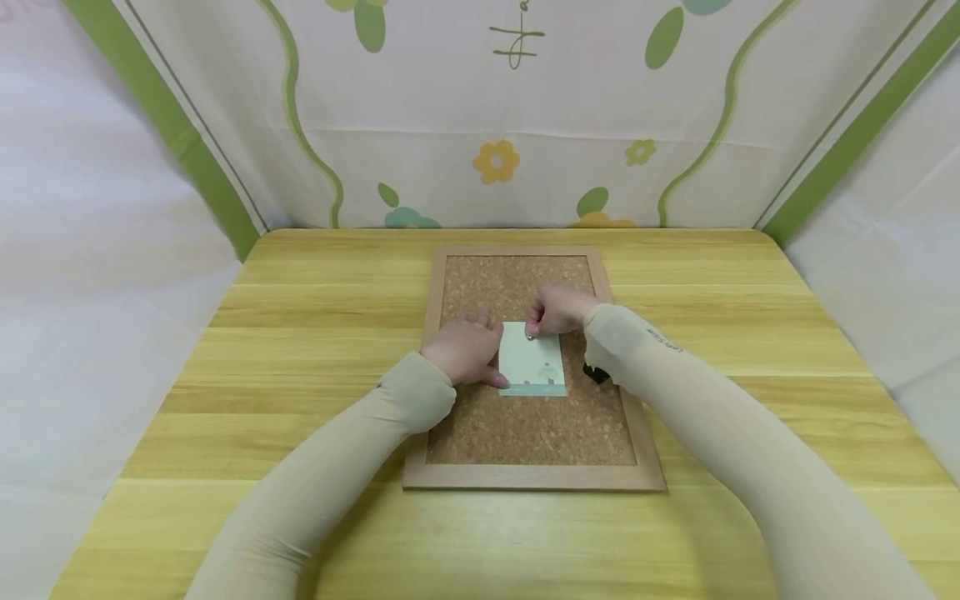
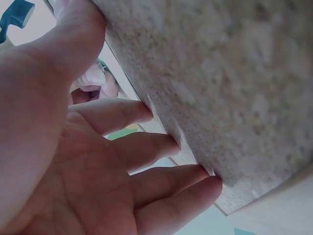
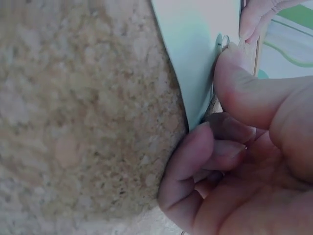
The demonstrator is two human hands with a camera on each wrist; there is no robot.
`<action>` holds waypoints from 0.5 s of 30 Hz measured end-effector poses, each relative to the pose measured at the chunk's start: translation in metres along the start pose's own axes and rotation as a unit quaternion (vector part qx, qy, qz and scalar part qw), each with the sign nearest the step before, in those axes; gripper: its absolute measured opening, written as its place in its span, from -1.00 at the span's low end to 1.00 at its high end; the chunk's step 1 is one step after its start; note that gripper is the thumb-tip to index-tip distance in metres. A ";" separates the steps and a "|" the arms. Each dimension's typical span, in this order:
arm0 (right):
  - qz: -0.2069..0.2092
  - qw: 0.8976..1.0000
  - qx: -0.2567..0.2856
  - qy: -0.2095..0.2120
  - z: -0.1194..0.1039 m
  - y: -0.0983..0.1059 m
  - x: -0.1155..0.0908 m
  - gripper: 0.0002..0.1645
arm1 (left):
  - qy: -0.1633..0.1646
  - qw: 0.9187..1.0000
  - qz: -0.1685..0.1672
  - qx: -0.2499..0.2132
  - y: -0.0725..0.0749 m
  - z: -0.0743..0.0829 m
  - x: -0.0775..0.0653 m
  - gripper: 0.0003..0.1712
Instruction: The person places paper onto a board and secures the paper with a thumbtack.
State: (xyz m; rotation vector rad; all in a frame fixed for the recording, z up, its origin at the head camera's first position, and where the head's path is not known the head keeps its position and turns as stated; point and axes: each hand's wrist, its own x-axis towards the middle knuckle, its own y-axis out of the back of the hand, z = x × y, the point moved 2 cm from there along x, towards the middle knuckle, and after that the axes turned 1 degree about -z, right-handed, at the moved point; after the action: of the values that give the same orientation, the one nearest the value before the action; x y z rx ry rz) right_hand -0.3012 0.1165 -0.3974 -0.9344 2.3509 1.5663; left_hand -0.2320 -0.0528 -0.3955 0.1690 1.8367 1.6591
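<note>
A pale green sheet of note paper (image 1: pixel 525 358) lies on a cork board (image 1: pixel 525 433) with a light wooden frame. My left hand (image 1: pixel 467 350) rests at the paper's left edge, fingers spread on the cork and thumb on the paper's lower left corner. In the left wrist view, the left fingertips (image 2: pixel 171 144) touch the cork. Near the paper's top edge, my right hand (image 1: pixel 558 311) pinches a small shiny thumbtack (image 3: pixel 225 41) against the sheet. The right thumb tip (image 3: pixel 230 61) is on the tack, and the other fingers are curled by the paper's edge. The tack's point is hidden.
The board lies on a yellow wood-grain table (image 1: pixel 322 333). A small black object (image 1: pixel 596 373) shows beneath the right forearm, partly hidden. Behind the table hangs a white cloth (image 1: pixel 420 92) printed with flowers and vines; white cloth also stands at both sides.
</note>
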 end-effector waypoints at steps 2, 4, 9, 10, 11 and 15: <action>0.003 1.000 0.004 0.011 0.001 0.000 0.000 -0.84 | -0.003 1.000 0.001 0.001 0.000 0.000 0.000 0.17; 0.004 1.000 0.006 0.018 0.002 0.000 0.000 -0.85 | -0.005 1.000 0.001 0.001 0.000 0.000 0.000 0.17; 0.008 1.000 0.015 0.020 0.003 -0.001 0.001 -0.84 | -0.004 1.000 0.001 0.004 0.000 0.000 -0.001 0.16; 0.009 1.000 0.018 0.022 0.004 -0.001 0.001 -0.83 | -0.003 1.000 0.001 0.004 0.000 0.000 -0.001 0.16; 0.010 0.999 0.021 0.027 0.005 -0.001 0.002 -0.83 | -0.002 1.000 0.001 0.004 0.000 0.000 -0.001 0.16; 0.005 0.998 0.036 0.051 0.010 0.000 0.002 -0.86 | -0.002 1.000 0.000 0.001 -0.001 0.000 -0.001 0.15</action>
State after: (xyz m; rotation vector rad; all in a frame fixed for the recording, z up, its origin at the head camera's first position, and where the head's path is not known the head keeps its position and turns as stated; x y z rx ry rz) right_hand -0.3044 0.1242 -0.4027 -1.0106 2.4667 1.4608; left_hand -0.2312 -0.0537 -0.3959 0.1730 1.8367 1.6559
